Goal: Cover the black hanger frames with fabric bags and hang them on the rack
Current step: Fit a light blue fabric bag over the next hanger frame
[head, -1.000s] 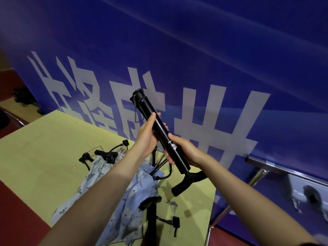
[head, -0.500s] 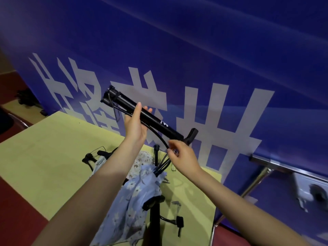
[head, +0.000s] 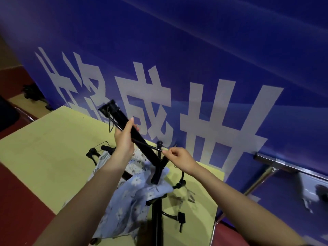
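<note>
My left hand (head: 123, 137) grips the tube of a folded black hanger frame (head: 142, 141), which slants from upper left down to its curved handle at lower right. My right hand (head: 179, 159) pinches a thin black rib of that frame and holds it out to the right. Below them a light blue floral fabric bag (head: 127, 205) lies crumpled on the yellow table (head: 44, 157). The black rack pole (head: 157, 221) stands upright in front of the table, its top knob just beside my right fingertips. More black frame pieces (head: 99, 151) lie at the bag's far end.
A blue banner with large white characters (head: 195, 86) stands right behind the table. A chrome rail (head: 284, 164) sticks out at the right. Loose black clips and wires (head: 181, 219) lie near the table's right edge. Red floor shows at the left and bottom.
The frame has swung from steep to flatter and now slants down again with its handle low. My right hand let go of the tube and now pinches a thin rib.
</note>
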`<state>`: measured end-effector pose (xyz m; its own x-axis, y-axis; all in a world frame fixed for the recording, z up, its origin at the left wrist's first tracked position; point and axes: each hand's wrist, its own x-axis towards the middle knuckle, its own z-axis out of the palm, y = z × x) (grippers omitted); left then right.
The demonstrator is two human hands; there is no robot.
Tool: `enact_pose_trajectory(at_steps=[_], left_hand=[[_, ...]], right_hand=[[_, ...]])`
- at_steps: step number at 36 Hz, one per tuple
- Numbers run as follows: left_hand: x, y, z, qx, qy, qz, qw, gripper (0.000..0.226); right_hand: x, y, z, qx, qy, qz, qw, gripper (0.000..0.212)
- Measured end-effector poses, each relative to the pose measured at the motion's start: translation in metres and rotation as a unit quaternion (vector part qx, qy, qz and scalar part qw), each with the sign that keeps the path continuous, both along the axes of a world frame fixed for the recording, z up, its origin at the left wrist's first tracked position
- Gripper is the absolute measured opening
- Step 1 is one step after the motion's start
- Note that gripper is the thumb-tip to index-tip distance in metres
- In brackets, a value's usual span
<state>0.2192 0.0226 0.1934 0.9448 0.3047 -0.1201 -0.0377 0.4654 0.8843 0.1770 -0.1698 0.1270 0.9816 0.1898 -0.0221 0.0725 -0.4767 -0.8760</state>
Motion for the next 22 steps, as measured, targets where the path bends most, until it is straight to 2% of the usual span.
enact_pose_trajectory(at_steps=[3,7,15,19,22], left_hand=[[-0.005,0.009,-0.005,-0.076,0.035,0.005,0.996,0.022],[-0.007,0.017,-0.005,-0.156,0.058,0.03,0.986,0.027],[-0.007,0.02,0.002,-0.182,0.037,0.049,0.981,0.022],[-0.003,0.019,0.003,-0.16,0.02,0.038,0.986,0.03],[-0.002,0.018,0.003,-0.153,0.016,0.028,0.988,0.034]], right_hand=[[-0.003,-0.005,-0.008,-0.023,0.013,-0.003,1.0,0.053],[-0.006,-0.018,-0.012,0.008,0.053,-0.045,0.998,0.053],[-0.008,-0.018,-0.006,0.061,0.115,-0.035,0.991,0.049],[-0.009,-0.022,-0.005,0.042,0.127,-0.03,0.991,0.046],[-0.012,-0.023,-0.005,0.0,0.087,-0.027,0.996,0.05]])
